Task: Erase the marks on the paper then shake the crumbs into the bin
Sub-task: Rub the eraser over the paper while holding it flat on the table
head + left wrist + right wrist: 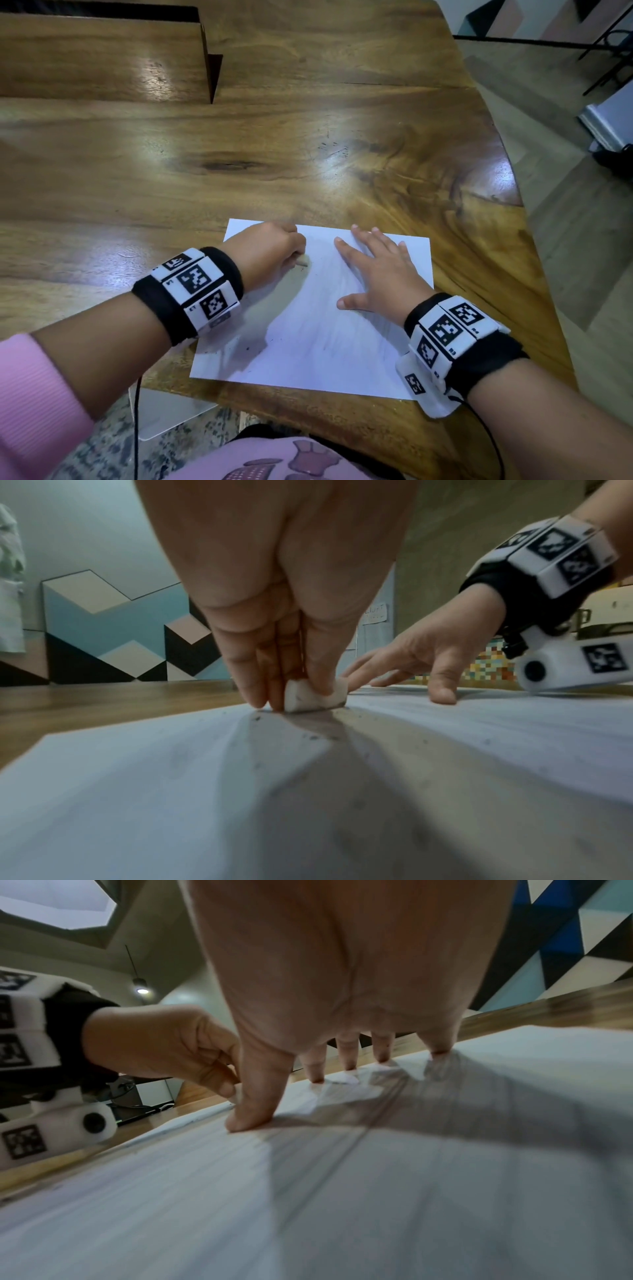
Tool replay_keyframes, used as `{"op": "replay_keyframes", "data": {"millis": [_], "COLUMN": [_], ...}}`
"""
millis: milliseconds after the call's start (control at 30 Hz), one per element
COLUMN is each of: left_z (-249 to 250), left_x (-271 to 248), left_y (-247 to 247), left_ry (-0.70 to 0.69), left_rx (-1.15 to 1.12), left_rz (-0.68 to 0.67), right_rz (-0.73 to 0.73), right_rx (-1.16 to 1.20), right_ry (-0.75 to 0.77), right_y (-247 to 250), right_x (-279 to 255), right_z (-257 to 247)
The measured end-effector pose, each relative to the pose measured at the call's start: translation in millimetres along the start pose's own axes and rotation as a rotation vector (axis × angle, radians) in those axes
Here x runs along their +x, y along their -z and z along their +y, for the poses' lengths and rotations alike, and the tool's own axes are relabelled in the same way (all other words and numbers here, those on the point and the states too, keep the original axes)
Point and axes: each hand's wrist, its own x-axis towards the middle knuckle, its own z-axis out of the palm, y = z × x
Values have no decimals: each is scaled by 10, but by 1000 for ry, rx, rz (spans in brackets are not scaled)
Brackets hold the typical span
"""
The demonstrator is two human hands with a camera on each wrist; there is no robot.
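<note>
A white sheet of paper [308, 335] lies near the front edge of the wooden table [274, 154], with faint grey pencil smears and dark crumbs [311, 737] on it. My left hand [274, 246] pinches a small white eraser [315, 696] and presses it onto the paper's upper left part. The eraser [303, 263] peeks out under the fingers in the head view. My right hand [376, 270] lies flat with fingers spread on the paper's right half, holding it down. In the right wrist view the fingertips [250, 1121] press on the sheet [342, 1204].
A raised wooden shelf [102, 54] with a dark end panel stands at the table's back left. The table's right edge [520, 205] curves away to a tiled floor. A grey-white lid or bin top [164, 411] shows below the table's front edge.
</note>
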Motion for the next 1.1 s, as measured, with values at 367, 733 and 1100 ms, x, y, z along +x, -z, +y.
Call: {"op": "replay_keyframes", "data": {"millis": [367, 733, 1100], "left_z": [198, 157, 156], "left_x": [8, 214, 207], "left_y": [-85, -36, -38], "left_ry": [-150, 11, 8], "left_rx": [1, -113, -106], "left_rz": [-83, 56, 97], "right_rz": [-12, -3, 6], "right_rx": [18, -24, -16], "right_ry": [1, 9, 1], "right_y": [62, 30, 22], "right_x": [-42, -41, -29], "right_z": [-32, -51, -37]}}
